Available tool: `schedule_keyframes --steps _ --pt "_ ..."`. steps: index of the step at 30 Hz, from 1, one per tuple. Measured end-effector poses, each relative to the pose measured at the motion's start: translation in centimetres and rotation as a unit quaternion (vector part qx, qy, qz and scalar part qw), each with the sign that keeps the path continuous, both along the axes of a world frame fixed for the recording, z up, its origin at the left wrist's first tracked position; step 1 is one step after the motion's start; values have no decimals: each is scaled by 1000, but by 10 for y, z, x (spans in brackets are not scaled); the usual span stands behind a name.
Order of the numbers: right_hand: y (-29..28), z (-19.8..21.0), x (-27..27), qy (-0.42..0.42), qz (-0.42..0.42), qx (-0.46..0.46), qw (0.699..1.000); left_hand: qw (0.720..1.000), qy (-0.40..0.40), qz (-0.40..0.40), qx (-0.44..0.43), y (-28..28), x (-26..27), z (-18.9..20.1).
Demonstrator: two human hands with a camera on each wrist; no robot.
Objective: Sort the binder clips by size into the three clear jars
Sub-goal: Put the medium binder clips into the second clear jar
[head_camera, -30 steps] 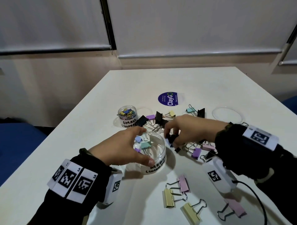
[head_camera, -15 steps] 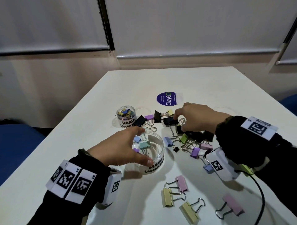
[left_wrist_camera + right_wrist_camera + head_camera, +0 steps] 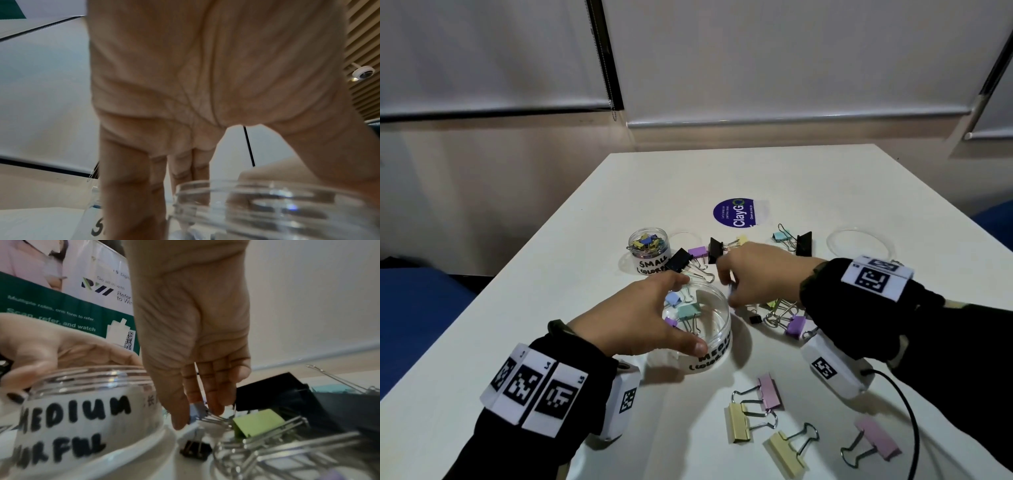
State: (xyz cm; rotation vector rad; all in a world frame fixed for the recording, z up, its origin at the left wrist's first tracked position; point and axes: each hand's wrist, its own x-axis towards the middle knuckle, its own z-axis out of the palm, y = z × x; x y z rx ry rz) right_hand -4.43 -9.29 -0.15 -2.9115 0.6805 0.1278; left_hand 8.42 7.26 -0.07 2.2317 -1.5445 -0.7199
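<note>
My left hand (image 3: 683, 310) grips the rim of the clear jar marked MEDIUM (image 3: 714, 346), thumb in front, fingers behind; the same jar (image 3: 267, 203) fills the bottom of the left wrist view. Blue, teal and purple clips (image 3: 688, 311) lie inside it. Just right of the jar, my right hand (image 3: 729, 291) reaches down. In the right wrist view the right hand (image 3: 198, 417) pinches a blue binder clip (image 3: 198, 408) on the table beside the jar (image 3: 82, 410). A small jar marked SMALL (image 3: 649, 250) with tiny clips stands behind.
Black, purple, yellow and teal clips (image 3: 678, 260) lie behind the jars. A tangle with a green clip (image 3: 259, 421), a purple clip (image 3: 796, 325) and a tiny black clip (image 3: 755, 319) sits under my right wrist. Large pink and yellow clips (image 3: 739, 421) lie in front. A clear round lid (image 3: 859, 245) is far right.
My right hand has come back from the black clips at the rear, down and left to the blue clip beside the medium jar. The left hand still holds the jar.
</note>
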Motion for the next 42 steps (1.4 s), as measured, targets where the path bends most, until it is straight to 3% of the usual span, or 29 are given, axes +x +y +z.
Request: schedule_keyframes --steps 4,6,8,12,16,21,26,29,32,36,42 --pt "4 31 -2 -176 -54 99 978 1000 4 2 -8 -1 0 -1" --pt "15 42 0 -210 -56 149 965 1000 13 4 -12 -2 1 -1" --pt "29 43 4 -173 -27 152 973 1000 24 5 -16 -2 2 -2" --pt "50 27 12 -68 25 24 997 1000 20 2 -17 -2 1 -2" --pt "58 15 13 -67 19 -73 995 1000 16 4 -22 -2 0 0" --pt "63 4 13 -52 -8 -126 991 1000 10 3 -14 -1 -2 2" --pt "57 17 9 -102 -22 -108 989 1000 18 10 -10 -1 -3 2" --pt "37 33 -1 -128 -77 -92 985 1000 17 13 -6 0 -3 2" --pt "20 35 -12 -48 -94 -76 992 1000 10 11 -2 -1 -2 2" --pt "24 18 -21 92 -41 -51 994 1000 8 6 3 0 -2 3" --pt "27 1 -13 119 -14 -51 991 1000 11 6 11 6 0 3"
